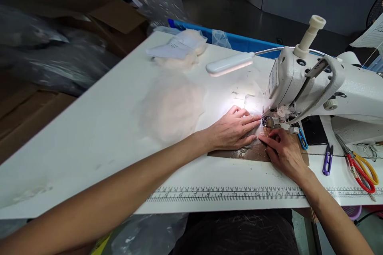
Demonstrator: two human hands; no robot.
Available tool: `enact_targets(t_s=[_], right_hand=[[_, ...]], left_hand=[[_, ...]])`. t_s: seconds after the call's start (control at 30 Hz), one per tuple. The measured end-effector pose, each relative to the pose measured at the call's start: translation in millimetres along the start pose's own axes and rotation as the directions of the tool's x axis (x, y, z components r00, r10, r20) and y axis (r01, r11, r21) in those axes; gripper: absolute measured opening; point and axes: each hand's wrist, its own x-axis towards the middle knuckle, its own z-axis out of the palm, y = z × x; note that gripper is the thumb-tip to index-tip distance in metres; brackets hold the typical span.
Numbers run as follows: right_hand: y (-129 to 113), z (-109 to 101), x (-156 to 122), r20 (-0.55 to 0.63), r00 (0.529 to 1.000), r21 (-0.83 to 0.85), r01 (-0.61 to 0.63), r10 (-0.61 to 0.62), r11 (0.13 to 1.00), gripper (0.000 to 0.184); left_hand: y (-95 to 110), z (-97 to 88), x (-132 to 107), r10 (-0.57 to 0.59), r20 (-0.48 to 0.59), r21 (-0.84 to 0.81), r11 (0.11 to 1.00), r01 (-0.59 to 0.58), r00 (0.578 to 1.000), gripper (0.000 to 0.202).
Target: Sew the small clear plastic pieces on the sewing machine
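My left hand (235, 129) lies flat with its fingers stretched out, pressing a thin, sheer whitish fabric (254, 91) beside the needle area of a white sewing machine (291, 75). Fingertips of that hand reach almost to the presser foot (264, 121). Just in front of the foot, my right hand (283, 149) is closed, pinching the near edge of the fabric between thumb and fingers. Under both hands is a brown, shiny plate (254, 155). Bright lamp light washes out the fabric's outline.
A pale sheer fabric pile (170, 107) lies left, with a labelled bundle (179, 48) behind. To the right are a black phone (314, 130), a blue cutter (302, 139), purple thread snips (328, 160) and red-yellow scissors (360, 167). A ruler strip (221, 194) runs along the front.
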Motion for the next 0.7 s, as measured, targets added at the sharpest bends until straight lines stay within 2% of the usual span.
enact_targets(t_s=[0.53,0.7], right_hand=[[-1.0,1.5,-0.4,-0.060,0.998,-0.024,0.023,-0.025,0.999,0.037],[-1.4,1.7,-0.4,-0.043,0.999,-0.014,0.012,-0.012,1.000,0.036]], left_hand=[[1.7,-2.2,0.1,-0.006,0.018,0.007,1.000,0.006,1.000,0.042],[1.3,-1.3,0.0,0.001,0.015,0.008,1.000,-0.001,1.000,0.043]])
